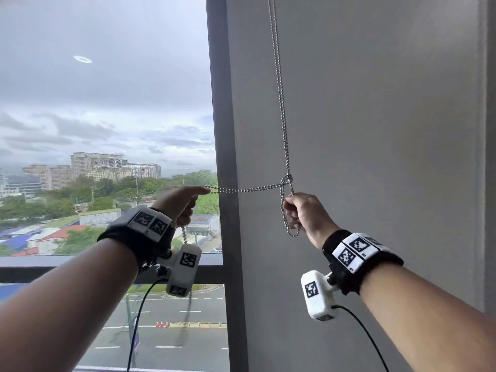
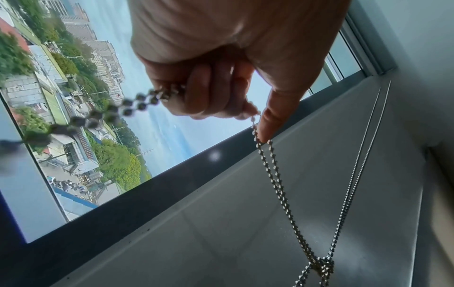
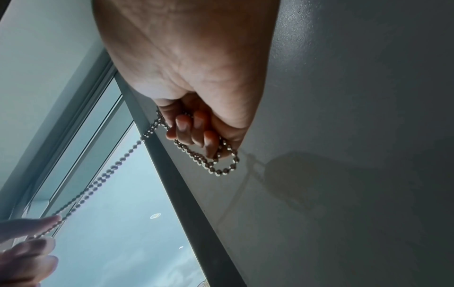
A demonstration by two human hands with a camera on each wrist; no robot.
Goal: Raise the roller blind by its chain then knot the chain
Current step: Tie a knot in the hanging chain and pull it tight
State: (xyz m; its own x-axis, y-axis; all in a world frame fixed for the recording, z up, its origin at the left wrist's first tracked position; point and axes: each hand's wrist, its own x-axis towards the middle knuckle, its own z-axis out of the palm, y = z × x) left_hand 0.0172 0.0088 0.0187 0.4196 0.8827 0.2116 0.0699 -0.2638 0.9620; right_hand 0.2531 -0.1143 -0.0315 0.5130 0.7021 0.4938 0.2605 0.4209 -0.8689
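**Chain knotted between two hands**

Where the bead chain hangs beside the window frame, a knot sits; the left hand grips its doubled strand sideways, and the right hand clutches the loop below.

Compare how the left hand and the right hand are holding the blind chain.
The left hand pulls a doubled run of chain sideways in front of the window; the right hand holds a short loop just below the knot, before the wall. The left forefinger points along the chain; the right fingers are all curled. Both grip the same chain.
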